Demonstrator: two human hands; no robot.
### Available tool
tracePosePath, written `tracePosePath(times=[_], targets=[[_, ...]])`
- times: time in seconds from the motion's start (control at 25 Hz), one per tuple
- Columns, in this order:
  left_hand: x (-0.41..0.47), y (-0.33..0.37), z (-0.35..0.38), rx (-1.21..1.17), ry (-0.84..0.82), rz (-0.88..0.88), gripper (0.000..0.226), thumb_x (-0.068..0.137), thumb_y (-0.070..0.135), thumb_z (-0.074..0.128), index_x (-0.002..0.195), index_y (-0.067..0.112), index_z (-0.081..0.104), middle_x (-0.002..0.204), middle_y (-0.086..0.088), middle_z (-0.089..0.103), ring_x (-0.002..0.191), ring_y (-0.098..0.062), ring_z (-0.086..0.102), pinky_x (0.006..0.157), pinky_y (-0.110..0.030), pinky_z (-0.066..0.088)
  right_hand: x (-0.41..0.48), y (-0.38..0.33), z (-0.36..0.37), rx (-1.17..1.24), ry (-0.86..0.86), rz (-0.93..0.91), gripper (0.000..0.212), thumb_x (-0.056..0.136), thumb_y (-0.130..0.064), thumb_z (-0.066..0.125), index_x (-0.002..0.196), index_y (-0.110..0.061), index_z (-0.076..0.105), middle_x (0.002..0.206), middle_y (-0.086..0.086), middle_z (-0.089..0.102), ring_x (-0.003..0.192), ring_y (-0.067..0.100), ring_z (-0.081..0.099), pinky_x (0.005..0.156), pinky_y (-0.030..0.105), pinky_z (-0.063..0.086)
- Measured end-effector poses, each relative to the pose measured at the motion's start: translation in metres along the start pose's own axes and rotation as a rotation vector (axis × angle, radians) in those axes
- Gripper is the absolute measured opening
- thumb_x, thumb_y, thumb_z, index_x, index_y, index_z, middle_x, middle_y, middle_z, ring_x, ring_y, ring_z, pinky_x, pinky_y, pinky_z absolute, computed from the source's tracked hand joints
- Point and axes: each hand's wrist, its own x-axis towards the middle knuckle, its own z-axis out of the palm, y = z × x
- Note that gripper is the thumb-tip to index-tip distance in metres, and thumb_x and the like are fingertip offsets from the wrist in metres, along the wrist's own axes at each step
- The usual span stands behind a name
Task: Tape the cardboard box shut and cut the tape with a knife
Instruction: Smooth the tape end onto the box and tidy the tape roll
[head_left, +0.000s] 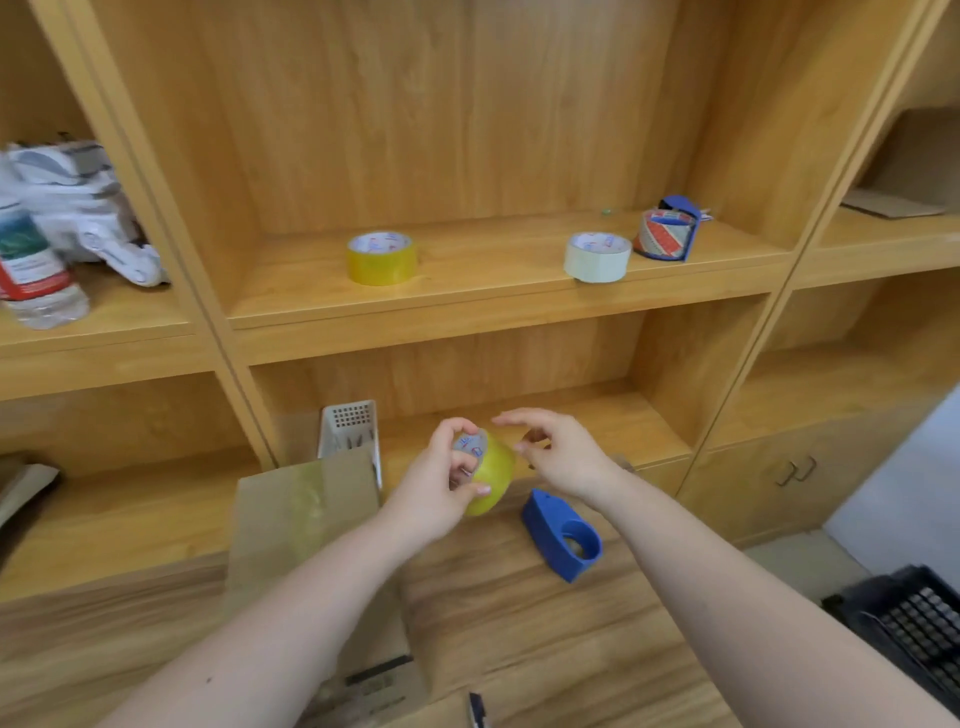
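My left hand (441, 486) grips a yellow tape roll (492, 475) by its core, held in the air above the wooden counter. My right hand (558, 452) hovers at the roll's right edge with fingers pinching at the tape's surface; whether it holds a tape end I cannot tell. The brown cardboard box (301, 525) lies under my left forearm, with tape shining on its top. A dark knife handle (477, 709) pokes in at the bottom edge. A blue tape dispenser (563, 538) lies on the counter below my right wrist.
On the shelf above stand a second yellow roll (382, 257), a whitish roll (597, 256) and a loaded blue dispenser (667, 228). A white perforated basket (349, 428) stands behind the box. A black crate (914, 621) sits at the right. Bottles crowd the left shelf.
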Motion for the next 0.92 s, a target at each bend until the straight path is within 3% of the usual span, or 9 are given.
tracePosePath(times=[0.12, 0.16, 0.24, 0.36, 0.44, 0.52, 0.72, 0.92], targets=[[0.033, 0.011, 0.044, 0.164, -0.111, 0.038, 0.058, 0.081, 0.008, 0.063, 0.115, 0.036, 0.026, 0.079, 0.002, 0.066, 0.074, -0.022, 0.058, 0.077, -0.038, 0.050, 0.002, 0.041, -0.038, -0.218, -0.199, -0.103, 0.055, 0.077, 0.001, 0.066, 0.126, -0.023, 0.058, 0.132, -0.017, 0.043, 0.090, -0.020, 0.043, 0.076, 0.004, 0.040], [0.042, 0.014, 0.059, 0.205, -0.144, 0.046, 0.057, 0.082, 0.009, 0.062, 0.115, 0.036, 0.025, 0.080, 0.007, 0.065, 0.076, -0.020, 0.059, 0.077, -0.041, 0.051, 0.002, 0.056, -0.047, -0.282, -0.223, -0.107, 0.053, 0.076, -0.003, 0.069, 0.124, -0.024, 0.059, 0.136, -0.015, 0.045, 0.098, -0.017, 0.046, 0.082, 0.007, 0.041], [0.060, 0.018, 0.094, 0.265, -0.193, 0.091, 0.055, 0.082, 0.007, 0.059, 0.115, 0.035, 0.025, 0.086, 0.012, 0.068, 0.084, -0.019, 0.062, 0.080, -0.040, 0.051, 0.003, 0.094, -0.064, -0.385, -0.264, -0.113, 0.044, 0.075, -0.006, 0.072, 0.115, -0.020, 0.064, 0.135, -0.005, 0.055, 0.114, 0.005, 0.053, 0.094, 0.019, 0.040], [0.083, 0.017, 0.148, 0.404, -0.209, 0.180, 0.054, 0.083, 0.008, 0.057, 0.125, 0.029, 0.030, 0.105, 0.010, 0.071, 0.110, -0.019, 0.059, 0.099, -0.033, 0.039, -0.006, 0.155, -0.076, -0.432, -0.242, -0.098, 0.037, 0.076, -0.005, 0.067, 0.112, -0.014, 0.064, 0.124, 0.005, 0.061, 0.115, 0.023, 0.056, 0.095, 0.033, 0.045], [0.091, 0.009, 0.182, 0.517, -0.146, 0.156, 0.050, 0.085, 0.013, 0.057, 0.127, 0.033, 0.037, 0.112, 0.009, 0.068, 0.118, -0.016, 0.052, 0.108, -0.030, 0.022, -0.019, 0.193, -0.076, -0.443, -0.181, -0.032, 0.040, 0.080, -0.002, 0.060, 0.117, -0.018, 0.059, 0.126, 0.004, 0.057, 0.115, 0.022, 0.055, 0.092, 0.039, 0.048], [0.098, -0.002, 0.217, 0.587, -0.124, 0.127, 0.040, 0.086, 0.017, 0.056, 0.121, 0.036, 0.048, 0.118, 0.012, 0.062, 0.121, -0.014, 0.046, 0.107, -0.031, 0.016, -0.029, 0.232, -0.073, -0.482, -0.125, -0.023, 0.037, 0.082, 0.000, 0.056, 0.114, -0.019, 0.057, 0.124, 0.003, 0.056, 0.110, 0.025, 0.057, 0.083, 0.042, 0.053], [0.129, -0.036, 0.278, 0.729, -0.239, 0.136, 0.036, 0.086, 0.012, 0.046, 0.113, 0.030, 0.060, 0.118, 0.008, 0.060, 0.125, -0.017, 0.043, 0.103, -0.032, 0.016, -0.032, 0.302, -0.052, -0.626, -0.042, 0.062, 0.027, 0.073, 0.000, 0.066, 0.096, -0.013, 0.066, 0.102, 0.006, 0.065, 0.087, 0.033, 0.062, 0.060, 0.039, 0.055], [0.156, -0.065, 0.313, 0.839, -0.392, 0.116, 0.033, 0.085, 0.004, 0.042, 0.105, 0.021, 0.062, 0.113, 0.002, 0.063, 0.122, -0.022, 0.044, 0.106, -0.036, 0.025, -0.022, 0.351, -0.032, -0.743, -0.089, 0.175, 0.029, 0.061, -0.003, 0.074, 0.086, -0.016, 0.069, 0.087, 0.003, 0.069, 0.085, 0.033, 0.059, 0.060, 0.037, 0.054]])
